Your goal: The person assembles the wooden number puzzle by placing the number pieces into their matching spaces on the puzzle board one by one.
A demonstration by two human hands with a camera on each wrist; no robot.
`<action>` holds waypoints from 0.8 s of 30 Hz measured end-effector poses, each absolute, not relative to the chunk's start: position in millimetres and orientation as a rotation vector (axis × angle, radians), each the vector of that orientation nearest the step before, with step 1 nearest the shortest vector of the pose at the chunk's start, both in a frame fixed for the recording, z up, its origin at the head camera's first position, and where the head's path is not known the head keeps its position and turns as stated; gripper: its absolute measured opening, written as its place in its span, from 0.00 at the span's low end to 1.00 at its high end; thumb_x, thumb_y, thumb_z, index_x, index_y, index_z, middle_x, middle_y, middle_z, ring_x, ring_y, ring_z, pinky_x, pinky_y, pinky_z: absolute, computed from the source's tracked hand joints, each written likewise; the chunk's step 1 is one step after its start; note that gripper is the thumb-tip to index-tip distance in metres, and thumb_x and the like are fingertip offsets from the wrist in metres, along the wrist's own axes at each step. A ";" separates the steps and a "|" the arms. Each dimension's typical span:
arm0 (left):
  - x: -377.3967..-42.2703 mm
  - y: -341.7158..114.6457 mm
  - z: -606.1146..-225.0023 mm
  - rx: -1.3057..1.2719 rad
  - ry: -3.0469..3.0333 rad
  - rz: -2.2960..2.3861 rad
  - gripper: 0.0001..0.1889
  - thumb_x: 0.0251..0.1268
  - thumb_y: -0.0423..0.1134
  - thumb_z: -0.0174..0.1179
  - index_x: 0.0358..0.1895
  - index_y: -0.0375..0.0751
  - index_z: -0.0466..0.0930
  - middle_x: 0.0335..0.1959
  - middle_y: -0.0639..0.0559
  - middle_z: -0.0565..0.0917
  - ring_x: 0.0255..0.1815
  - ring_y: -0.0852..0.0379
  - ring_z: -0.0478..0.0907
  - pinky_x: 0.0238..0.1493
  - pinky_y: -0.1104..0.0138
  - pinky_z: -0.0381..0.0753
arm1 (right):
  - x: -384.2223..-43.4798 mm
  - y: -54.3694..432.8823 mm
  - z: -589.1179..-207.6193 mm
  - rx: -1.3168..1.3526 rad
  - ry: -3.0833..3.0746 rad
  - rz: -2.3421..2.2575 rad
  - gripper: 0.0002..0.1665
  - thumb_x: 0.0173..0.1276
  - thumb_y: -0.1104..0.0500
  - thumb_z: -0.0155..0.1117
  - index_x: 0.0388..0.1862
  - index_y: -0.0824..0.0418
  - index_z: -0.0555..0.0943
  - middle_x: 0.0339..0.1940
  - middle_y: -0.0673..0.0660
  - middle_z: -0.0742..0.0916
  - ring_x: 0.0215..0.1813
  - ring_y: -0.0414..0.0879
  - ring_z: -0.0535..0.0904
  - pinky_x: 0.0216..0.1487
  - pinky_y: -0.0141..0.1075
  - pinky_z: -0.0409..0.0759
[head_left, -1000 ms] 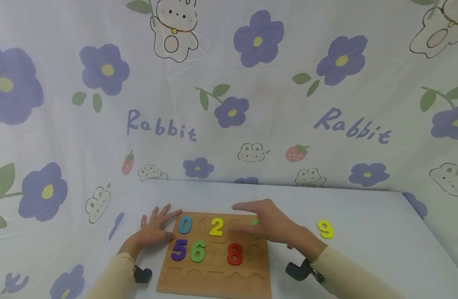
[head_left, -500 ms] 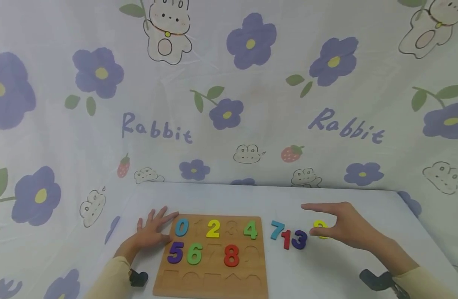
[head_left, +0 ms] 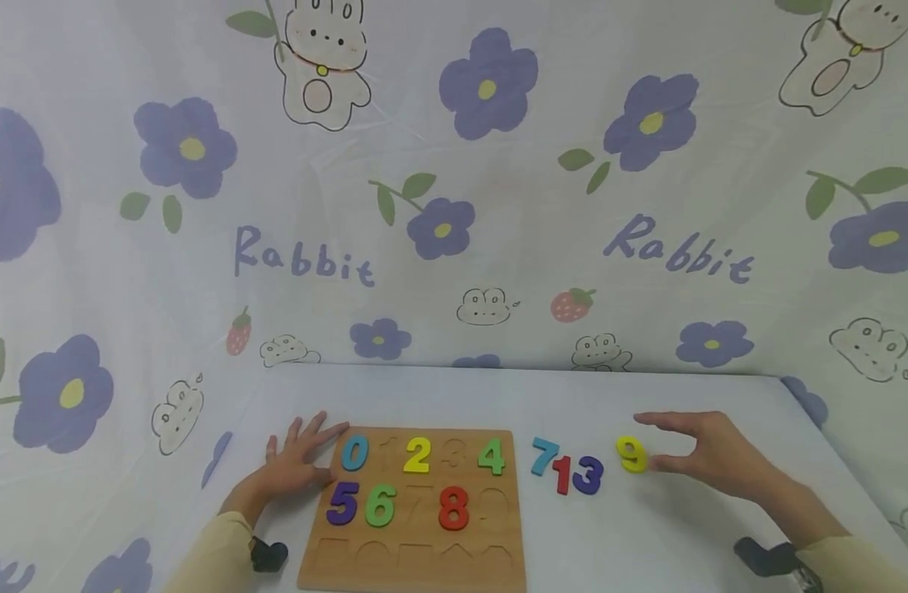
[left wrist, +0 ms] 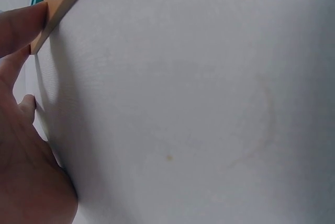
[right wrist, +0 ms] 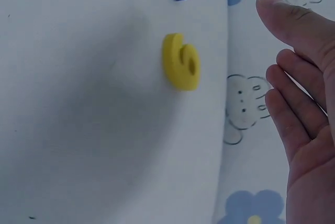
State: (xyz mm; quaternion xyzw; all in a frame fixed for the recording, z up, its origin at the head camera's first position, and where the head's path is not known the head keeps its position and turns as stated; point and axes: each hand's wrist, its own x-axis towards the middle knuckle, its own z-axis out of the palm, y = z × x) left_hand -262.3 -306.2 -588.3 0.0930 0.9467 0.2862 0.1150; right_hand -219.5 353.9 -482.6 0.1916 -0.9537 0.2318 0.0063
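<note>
My left hand (head_left: 294, 461) rests with spread fingers at the left edge of a wooden number puzzle board (head_left: 409, 568); in the left wrist view its thumb (left wrist: 23, 28) touches the board's edge. Over the table at the right, my right hand (head_left: 721, 457) holds nothing, thumb and fingers apart, just right of a yellow number 9 (head_left: 632, 455). That 9 (right wrist: 175, 64) lies flat on the white surface in the right wrist view. Seated in the board are a blue 0 (head_left: 354, 453), yellow 2 (head_left: 417, 455), green 4 (head_left: 492, 457), purple 5 (head_left: 343, 504), green 6 (head_left: 381, 506) and red 8 (head_left: 454, 508).
Between board and yellow 9 lie a blue 7 (head_left: 545, 455), a red 1 (head_left: 562, 475) and a purple 3 (head_left: 588, 475). The white table (head_left: 632, 552) ends at a flowered rabbit-print curtain (head_left: 424, 165) behind.
My right hand has moved from above the board's upper right to the right, past the loose numbers to beside the yellow 9. My left hand stays at the board; the head view shifts slightly.
</note>
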 end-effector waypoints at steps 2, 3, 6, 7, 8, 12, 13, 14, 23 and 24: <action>-259.3 -304.3 -582.8 0.264 2.771 0.835 0.44 0.61 0.44 0.69 0.85 0.63 0.68 0.92 0.35 0.47 0.90 0.20 0.28 0.78 0.20 0.17 | -222.4 355.1 -491.3 0.567 -3.002 0.750 0.39 0.60 0.52 0.88 0.71 0.52 0.86 0.68 0.61 0.90 0.68 0.69 0.86 0.64 0.67 0.85; -257.2 -302.8 -577.8 0.264 2.759 0.846 0.45 0.61 0.44 0.69 0.85 0.62 0.68 0.92 0.34 0.47 0.89 0.20 0.27 0.77 0.20 0.17 | -224.0 355.6 -495.6 0.550 -3.011 0.760 0.39 0.60 0.53 0.88 0.71 0.53 0.86 0.68 0.61 0.90 0.69 0.69 0.86 0.65 0.67 0.85; -251.5 -297.6 -563.4 0.241 2.721 0.883 0.46 0.59 0.44 0.70 0.85 0.58 0.69 0.92 0.34 0.46 0.89 0.20 0.25 0.77 0.21 0.15 | -229.1 357.5 -507.7 0.503 -3.040 0.798 0.38 0.62 0.54 0.87 0.71 0.54 0.86 0.68 0.61 0.90 0.69 0.69 0.85 0.66 0.68 0.84; -250.1 -296.1 -559.5 0.234 2.710 0.889 0.46 0.59 0.43 0.70 0.85 0.57 0.69 0.92 0.33 0.46 0.89 0.20 0.25 0.77 0.22 0.15 | -231.0 358.2 -511.3 0.487 -3.049 0.808 0.38 0.62 0.54 0.86 0.71 0.55 0.86 0.69 0.61 0.90 0.69 0.69 0.85 0.66 0.68 0.84; -248.5 -294.8 -556.1 0.230 2.699 0.893 0.46 0.58 0.43 0.71 0.85 0.56 0.68 0.92 0.33 0.46 0.89 0.20 0.25 0.77 0.21 0.15 | -232.7 358.7 -514.8 0.479 -3.059 0.816 0.38 0.62 0.53 0.86 0.72 0.55 0.86 0.69 0.61 0.90 0.70 0.69 0.85 0.67 0.69 0.83; -245.3 -292.3 -549.8 0.222 2.691 0.874 0.46 0.60 0.41 0.71 0.85 0.54 0.68 0.92 0.34 0.45 0.89 0.20 0.26 0.78 0.21 0.16 | -238.2 359.8 -526.4 0.464 -3.082 0.844 0.37 0.62 0.52 0.86 0.71 0.55 0.86 0.69 0.61 0.89 0.69 0.69 0.85 0.68 0.68 0.83; -245.1 -292.2 -549.7 0.225 2.691 0.874 0.46 0.60 0.41 0.70 0.86 0.54 0.68 0.92 0.33 0.45 0.89 0.20 0.26 0.78 0.21 0.17 | -239.2 359.8 -528.6 0.463 -3.085 0.849 0.38 0.62 0.51 0.86 0.71 0.55 0.86 0.69 0.61 0.89 0.69 0.68 0.85 0.68 0.68 0.83; -245.2 -292.3 -549.8 0.229 2.690 0.880 0.46 0.60 0.41 0.70 0.85 0.54 0.68 0.92 0.33 0.45 0.89 0.20 0.26 0.78 0.21 0.17 | -240.1 359.7 -530.6 0.467 -3.086 0.851 0.38 0.62 0.51 0.86 0.71 0.55 0.86 0.69 0.61 0.89 0.69 0.68 0.85 0.68 0.67 0.83; -250.9 -296.7 -563.3 0.234 2.718 0.891 0.45 0.60 0.41 0.69 0.85 0.55 0.69 0.92 0.33 0.47 0.89 0.20 0.26 0.78 0.21 0.16 | -243.0 355.7 -543.1 0.433 -3.088 0.916 0.38 0.60 0.54 0.87 0.70 0.58 0.86 0.70 0.61 0.89 0.73 0.66 0.83 0.71 0.63 0.82; -252.2 -297.9 -566.8 0.235 2.729 0.887 0.45 0.60 0.41 0.69 0.85 0.56 0.68 0.92 0.34 0.47 0.90 0.21 0.27 0.78 0.21 0.16 | -242.7 354.6 -543.8 0.424 -3.087 0.927 0.38 0.60 0.55 0.87 0.70 0.58 0.86 0.70 0.61 0.89 0.74 0.67 0.83 0.71 0.63 0.82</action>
